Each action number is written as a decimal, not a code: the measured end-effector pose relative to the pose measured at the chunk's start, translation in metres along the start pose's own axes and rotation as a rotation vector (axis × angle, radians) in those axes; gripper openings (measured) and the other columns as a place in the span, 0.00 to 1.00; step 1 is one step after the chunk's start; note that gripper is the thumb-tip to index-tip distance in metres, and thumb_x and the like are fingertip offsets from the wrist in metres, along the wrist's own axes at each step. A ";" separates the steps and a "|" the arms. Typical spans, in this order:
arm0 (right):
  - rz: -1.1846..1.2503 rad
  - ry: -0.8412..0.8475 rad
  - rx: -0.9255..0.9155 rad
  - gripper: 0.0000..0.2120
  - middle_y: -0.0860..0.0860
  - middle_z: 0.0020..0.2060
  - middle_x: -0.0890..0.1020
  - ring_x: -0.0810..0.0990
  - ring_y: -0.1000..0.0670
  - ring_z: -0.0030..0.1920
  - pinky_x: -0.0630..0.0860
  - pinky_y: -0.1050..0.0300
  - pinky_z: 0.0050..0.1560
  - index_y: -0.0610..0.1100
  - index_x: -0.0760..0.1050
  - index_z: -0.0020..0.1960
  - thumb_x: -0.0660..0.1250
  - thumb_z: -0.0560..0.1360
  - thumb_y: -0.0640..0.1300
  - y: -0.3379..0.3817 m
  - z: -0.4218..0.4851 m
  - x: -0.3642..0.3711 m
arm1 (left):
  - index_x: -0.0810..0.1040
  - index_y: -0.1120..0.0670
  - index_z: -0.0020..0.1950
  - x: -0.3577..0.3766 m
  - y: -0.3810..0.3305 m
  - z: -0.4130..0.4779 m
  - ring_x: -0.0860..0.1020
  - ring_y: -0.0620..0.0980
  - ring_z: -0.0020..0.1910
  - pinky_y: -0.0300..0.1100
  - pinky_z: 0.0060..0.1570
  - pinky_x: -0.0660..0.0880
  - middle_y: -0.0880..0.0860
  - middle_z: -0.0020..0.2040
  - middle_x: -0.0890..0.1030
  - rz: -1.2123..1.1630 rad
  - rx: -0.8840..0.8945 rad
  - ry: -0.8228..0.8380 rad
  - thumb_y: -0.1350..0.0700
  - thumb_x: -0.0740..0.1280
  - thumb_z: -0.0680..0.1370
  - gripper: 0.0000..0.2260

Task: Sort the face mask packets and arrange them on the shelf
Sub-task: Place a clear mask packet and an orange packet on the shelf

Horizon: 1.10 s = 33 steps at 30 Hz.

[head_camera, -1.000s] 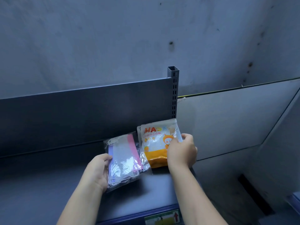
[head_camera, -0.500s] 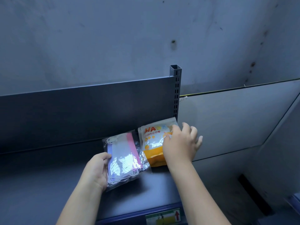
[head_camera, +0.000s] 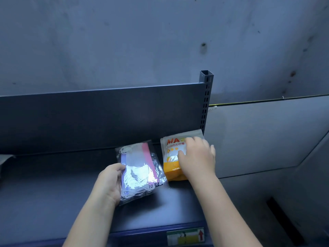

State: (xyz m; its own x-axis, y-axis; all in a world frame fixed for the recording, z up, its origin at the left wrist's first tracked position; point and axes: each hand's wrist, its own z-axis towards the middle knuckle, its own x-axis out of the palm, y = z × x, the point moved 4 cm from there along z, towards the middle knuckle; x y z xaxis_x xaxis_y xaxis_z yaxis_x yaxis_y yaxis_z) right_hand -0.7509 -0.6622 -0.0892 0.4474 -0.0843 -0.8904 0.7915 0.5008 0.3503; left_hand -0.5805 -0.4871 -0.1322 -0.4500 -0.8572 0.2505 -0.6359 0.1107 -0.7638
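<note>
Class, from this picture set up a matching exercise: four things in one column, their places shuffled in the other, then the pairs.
1 clear packet
2 orange packet
3 slotted post
4 arrow sticker

A on the front edge of the shelf
B under the right hand
C upright at the back
D held by the left hand

Pairs: 1-D, 2-B, 3-C, 4-A

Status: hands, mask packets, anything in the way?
Left hand grips clear packet by its left edge. Right hand flat on orange packet, next to upright post. Packets side by side on shelf. Nothing blocking in view.
</note>
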 end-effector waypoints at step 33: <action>-0.083 0.432 0.024 0.18 0.45 0.63 0.74 0.73 0.42 0.63 0.73 0.51 0.54 0.44 0.74 0.64 0.59 0.82 0.53 0.128 -0.078 0.055 | 0.77 0.47 0.68 -0.027 -0.030 0.048 0.69 0.57 0.70 0.50 0.62 0.67 0.45 0.70 0.75 1.382 0.631 -0.070 0.44 0.68 0.76 0.21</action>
State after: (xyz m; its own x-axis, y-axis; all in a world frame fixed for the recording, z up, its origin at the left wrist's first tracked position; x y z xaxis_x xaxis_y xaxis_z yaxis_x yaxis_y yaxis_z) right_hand -0.6575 -0.5353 -0.1160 0.1706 0.2472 -0.9538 0.8291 0.4870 0.2745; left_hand -0.5197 -0.4916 -0.1443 -0.4081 -0.2876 -0.8665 0.6184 0.6111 -0.4941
